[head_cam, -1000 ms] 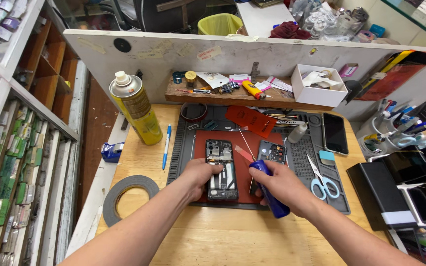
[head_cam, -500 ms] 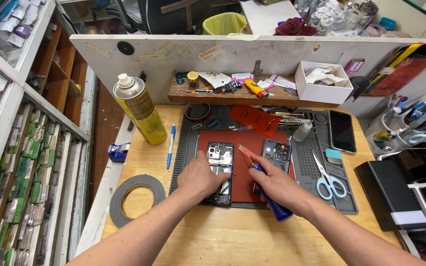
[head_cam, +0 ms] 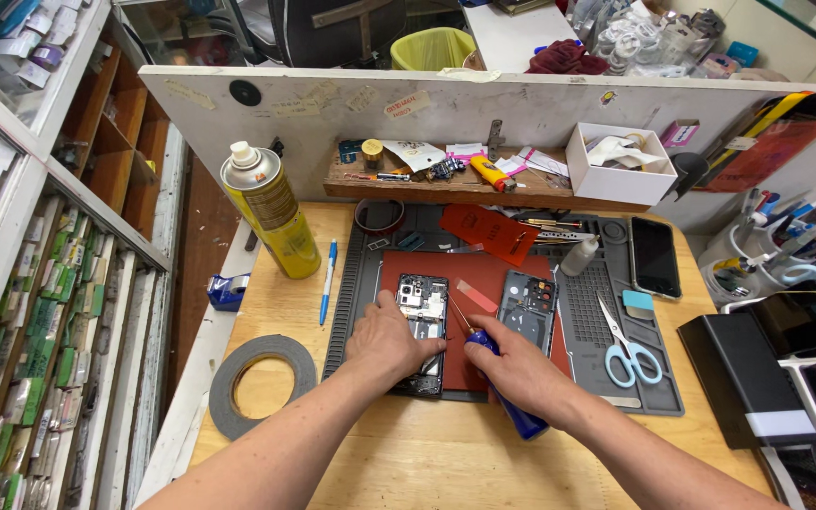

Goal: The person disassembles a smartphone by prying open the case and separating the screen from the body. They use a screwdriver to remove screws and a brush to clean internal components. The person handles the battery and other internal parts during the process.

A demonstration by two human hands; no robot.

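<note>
Pale wooden surface sitting under even indoor light, white partition wall standing along its far edge, small wooden shelf running below it, glass-fronted racks of small boxes lining the left, lime bin showing beyond.

one view only, from a camera on the person's head, looking steeply down and forward over a wooden bench. it sits close: both forearms enter from the bottom edge and the mat fills the middle. a white divider crosses the top, shelves run down the left edge, and boxes crowd the right.
</note>
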